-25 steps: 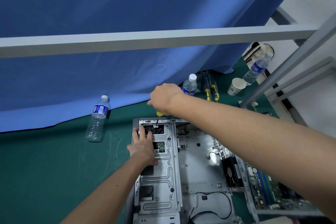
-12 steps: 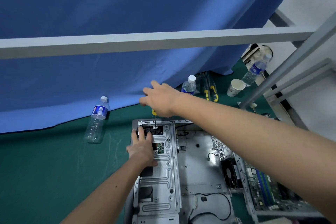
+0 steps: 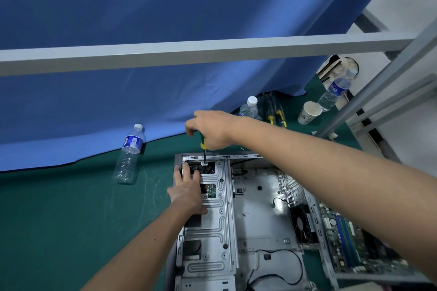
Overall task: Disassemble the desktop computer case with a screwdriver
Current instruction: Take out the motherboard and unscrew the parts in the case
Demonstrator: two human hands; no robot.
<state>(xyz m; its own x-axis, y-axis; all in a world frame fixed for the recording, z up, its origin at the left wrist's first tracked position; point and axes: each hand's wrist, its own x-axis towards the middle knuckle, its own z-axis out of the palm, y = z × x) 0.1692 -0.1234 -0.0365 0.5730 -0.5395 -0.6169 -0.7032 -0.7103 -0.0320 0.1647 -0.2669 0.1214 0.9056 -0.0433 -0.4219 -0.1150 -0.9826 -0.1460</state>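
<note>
The opened grey computer case [image 3: 257, 217] lies flat on the green mat, its inner metal bracket [image 3: 214, 227] along the left side. My right hand [image 3: 212, 129] grips a green and yellow screwdriver [image 3: 203, 145] held upright. Its tip sits on a screw at the far end of the bracket. My left hand [image 3: 188, 188] rests flat on the bracket just below that screw, fingers spread and straight. A detached motherboard [image 3: 347, 238] and a black fan [image 3: 301, 223] show at the right of the case.
A plastic water bottle [image 3: 130, 153] lies left of the case. Another bottle [image 3: 249, 108], spare screwdrivers [image 3: 277, 113], a paper cup [image 3: 308, 112] and a third bottle [image 3: 335, 90] stand behind it. A grey frame bar [image 3: 212, 51] crosses overhead before a blue curtain.
My right hand opened its fingers over the screwdriver handle, then closed round it again, shifting slightly left. My left hand stayed flat on the bracket.
</note>
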